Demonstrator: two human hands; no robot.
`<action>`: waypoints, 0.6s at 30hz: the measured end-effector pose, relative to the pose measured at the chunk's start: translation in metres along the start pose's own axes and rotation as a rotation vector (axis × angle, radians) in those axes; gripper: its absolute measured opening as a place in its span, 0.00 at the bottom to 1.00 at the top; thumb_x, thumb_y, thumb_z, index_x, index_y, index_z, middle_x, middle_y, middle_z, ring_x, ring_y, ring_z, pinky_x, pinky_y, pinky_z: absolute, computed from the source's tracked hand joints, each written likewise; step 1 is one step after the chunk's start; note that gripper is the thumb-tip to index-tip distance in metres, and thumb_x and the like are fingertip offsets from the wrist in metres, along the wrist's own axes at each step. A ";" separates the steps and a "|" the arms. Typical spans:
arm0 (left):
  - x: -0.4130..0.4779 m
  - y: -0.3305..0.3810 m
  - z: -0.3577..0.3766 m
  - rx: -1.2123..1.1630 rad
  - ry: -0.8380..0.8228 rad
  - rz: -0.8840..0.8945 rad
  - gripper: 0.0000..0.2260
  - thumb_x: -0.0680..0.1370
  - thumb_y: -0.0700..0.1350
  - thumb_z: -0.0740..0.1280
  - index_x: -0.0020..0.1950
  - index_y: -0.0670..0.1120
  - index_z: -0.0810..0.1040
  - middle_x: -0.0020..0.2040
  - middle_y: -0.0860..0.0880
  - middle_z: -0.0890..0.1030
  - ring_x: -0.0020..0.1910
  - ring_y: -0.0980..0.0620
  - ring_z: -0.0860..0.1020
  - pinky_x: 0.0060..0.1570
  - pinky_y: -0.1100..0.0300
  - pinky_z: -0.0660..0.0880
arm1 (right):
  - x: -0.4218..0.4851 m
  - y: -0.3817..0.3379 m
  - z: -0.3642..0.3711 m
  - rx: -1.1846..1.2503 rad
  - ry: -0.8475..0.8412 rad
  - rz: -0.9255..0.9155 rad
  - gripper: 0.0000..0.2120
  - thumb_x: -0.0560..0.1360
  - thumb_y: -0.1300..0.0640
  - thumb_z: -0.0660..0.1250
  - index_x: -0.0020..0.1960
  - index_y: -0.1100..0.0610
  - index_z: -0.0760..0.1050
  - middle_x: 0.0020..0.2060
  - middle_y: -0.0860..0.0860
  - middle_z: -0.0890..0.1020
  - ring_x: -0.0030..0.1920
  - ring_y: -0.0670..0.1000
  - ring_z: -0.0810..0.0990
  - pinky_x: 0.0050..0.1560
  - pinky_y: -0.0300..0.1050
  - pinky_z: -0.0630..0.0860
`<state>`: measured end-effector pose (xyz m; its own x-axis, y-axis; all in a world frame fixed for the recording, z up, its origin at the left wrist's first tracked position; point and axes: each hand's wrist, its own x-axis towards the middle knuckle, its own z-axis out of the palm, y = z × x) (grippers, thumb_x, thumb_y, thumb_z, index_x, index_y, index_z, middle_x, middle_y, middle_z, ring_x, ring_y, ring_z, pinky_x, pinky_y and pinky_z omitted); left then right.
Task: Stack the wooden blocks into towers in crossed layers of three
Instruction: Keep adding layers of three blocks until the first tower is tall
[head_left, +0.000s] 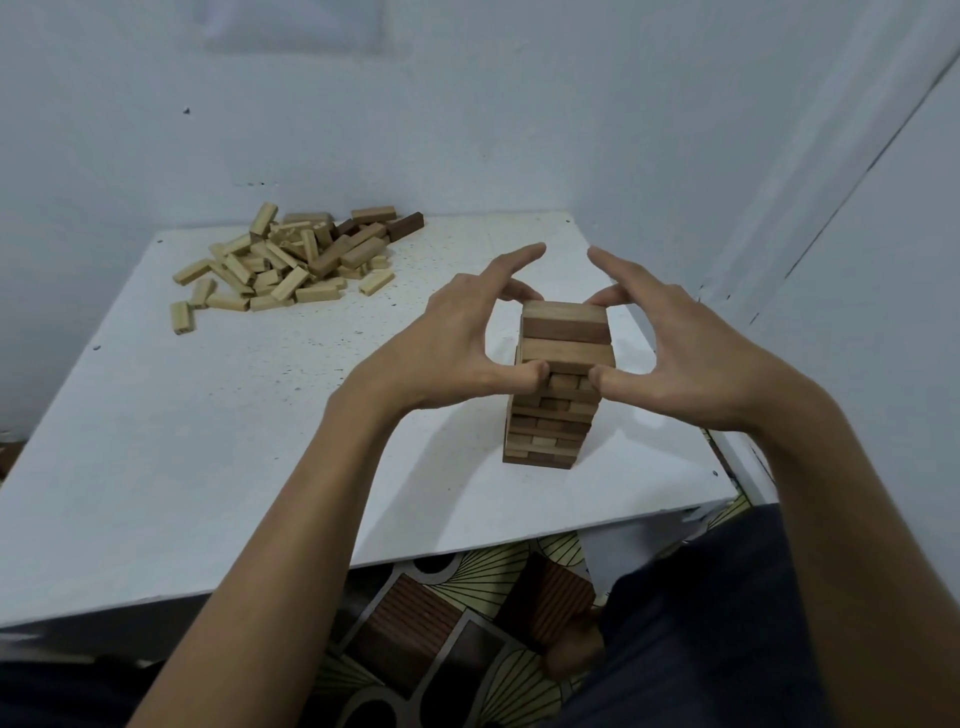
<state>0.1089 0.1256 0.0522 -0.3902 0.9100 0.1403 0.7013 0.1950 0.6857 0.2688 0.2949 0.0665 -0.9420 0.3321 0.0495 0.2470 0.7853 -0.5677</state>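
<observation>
- My left hand (462, 343) and right hand (691, 353) bracket the tower of tan and brown rectangular wooden blocks (558, 395). It stands directly between them on the white speckled tabletop (208, 441).
- Left hand state: partly closed on the tower top. The thumb (530, 371) presses the near face just under the top layer, curled fingers reach the far upper corner, and the index finger is straight and free.
- Right hand state: a mirror of the left, with its thumb on the near face and its fingers on the far corner. Neither hand carries a loose block.
- Governing relation: the top-layer blocks lie with their long axis running from one hand to the other. I judge that the next layer must lie crosswise, with its long axis pointing away from me.
- Supply: the heap of loose pale and dark wooden blocks (291, 260) lies beyond the left hand, to its outer side and well apart. The left hand is nearer, so I would fetch with it.
- Materials: the blocks are flat-faced, square-edged and matt, ranging from light tan to dark brown. Some block ends in the lower layers sit slightly out of flush.
- Handling judgement: flat faces seat well but slide easily, so keep the pressure from both hands equal.
</observation>
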 end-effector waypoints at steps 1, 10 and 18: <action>0.000 0.000 0.000 0.000 -0.002 0.000 0.42 0.69 0.57 0.70 0.79 0.59 0.54 0.66 0.59 0.73 0.68 0.57 0.66 0.68 0.54 0.62 | 0.000 0.000 0.000 0.000 -0.001 -0.001 0.44 0.72 0.47 0.72 0.79 0.41 0.48 0.61 0.36 0.68 0.65 0.43 0.63 0.61 0.45 0.60; 0.001 -0.004 -0.002 0.008 -0.033 -0.002 0.45 0.67 0.62 0.72 0.78 0.63 0.51 0.69 0.58 0.72 0.69 0.56 0.66 0.64 0.57 0.59 | -0.002 0.001 -0.001 -0.010 -0.006 -0.013 0.45 0.73 0.50 0.73 0.79 0.39 0.47 0.68 0.40 0.68 0.64 0.44 0.65 0.63 0.45 0.61; 0.003 -0.008 0.000 -0.005 -0.045 0.007 0.45 0.70 0.56 0.77 0.79 0.63 0.52 0.67 0.60 0.73 0.70 0.55 0.66 0.66 0.55 0.61 | -0.004 0.002 0.000 0.000 -0.032 -0.013 0.44 0.74 0.50 0.73 0.79 0.39 0.48 0.63 0.38 0.67 0.64 0.44 0.65 0.63 0.44 0.61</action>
<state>0.1026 0.1271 0.0472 -0.3580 0.9269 0.1127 0.7006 0.1869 0.6887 0.2729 0.2952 0.0654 -0.9519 0.3048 0.0307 0.2345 0.7895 -0.5672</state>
